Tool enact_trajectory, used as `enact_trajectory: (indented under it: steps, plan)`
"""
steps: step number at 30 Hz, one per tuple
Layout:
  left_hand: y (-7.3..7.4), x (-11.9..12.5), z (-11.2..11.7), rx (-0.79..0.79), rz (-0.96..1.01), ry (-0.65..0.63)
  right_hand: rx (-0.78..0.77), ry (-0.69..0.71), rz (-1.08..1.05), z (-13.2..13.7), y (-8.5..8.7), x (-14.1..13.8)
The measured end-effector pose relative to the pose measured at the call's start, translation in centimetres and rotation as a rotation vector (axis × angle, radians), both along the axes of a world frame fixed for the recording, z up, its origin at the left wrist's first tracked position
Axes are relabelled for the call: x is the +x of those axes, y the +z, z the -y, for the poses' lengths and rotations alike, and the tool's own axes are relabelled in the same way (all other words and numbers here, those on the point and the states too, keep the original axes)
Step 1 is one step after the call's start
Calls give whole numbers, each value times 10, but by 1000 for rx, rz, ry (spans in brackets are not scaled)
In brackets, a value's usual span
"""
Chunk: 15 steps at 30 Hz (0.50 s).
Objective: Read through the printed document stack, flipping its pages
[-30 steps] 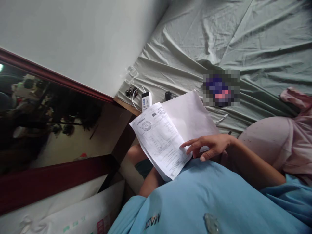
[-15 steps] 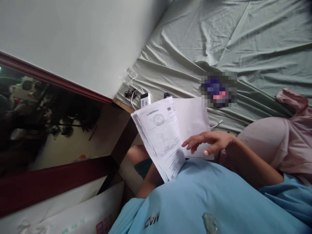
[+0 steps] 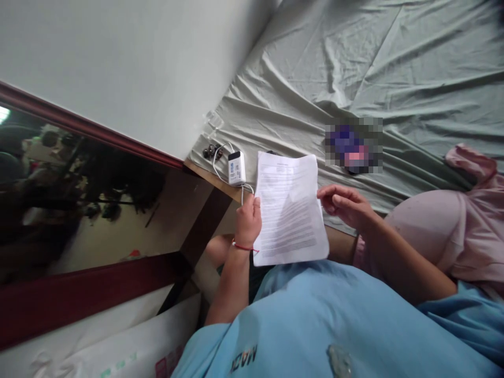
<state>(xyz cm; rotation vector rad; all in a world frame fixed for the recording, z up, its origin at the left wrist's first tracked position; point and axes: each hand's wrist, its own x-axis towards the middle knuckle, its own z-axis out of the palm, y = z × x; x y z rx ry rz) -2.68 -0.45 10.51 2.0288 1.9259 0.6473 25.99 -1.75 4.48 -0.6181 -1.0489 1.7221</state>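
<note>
Printed sheets (image 3: 290, 210): white stack, text side up, held over the lap at the edge of the bed, in front of a light blue shirt (image 3: 334, 325)

Left hand (image 3: 248, 223): closed on the left edge of the stack, thumb on top, fingers behind; a red thread at the wrist

Right hand (image 3: 344, 206): just beside the right edge of the stack, fingers loosely curled, holding nothing; whether a fingertip touches the paper cannot be told

Grey-green bedsheet (image 3: 354, 68): creased, spread over the bed beyond the paper

White power bank (image 3: 237, 168): lies on the sheet's corner near the stack's top left, a white cable (image 3: 220, 157) looped beside it

Pink cloth (image 3: 468, 231): bunched to the right of the right forearm
</note>
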Motion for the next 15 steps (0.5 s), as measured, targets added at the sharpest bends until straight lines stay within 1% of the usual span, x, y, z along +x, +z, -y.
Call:
enact_trajectory:
  steps: [2,3,6,8,11,15]
  plan:
    - [4,-5,6,43,119,-3,32,-198,129,-1,-1,-6]
    - [6,-6,9,49,163,4,66,-262,173,-2,-1,-8]
    - [9,-8,15,71,191,29,104,-353,229,-4,-5,-11]
    - [10,-7,16,106,144,38,96,-371,181,-6,-9,-11]
    - [10,-4,19,123,118,50,105,-345,123,-8,-13,-9]
    - [10,-2,23,78,275,45,88,-295,235,-10,-11,-11]
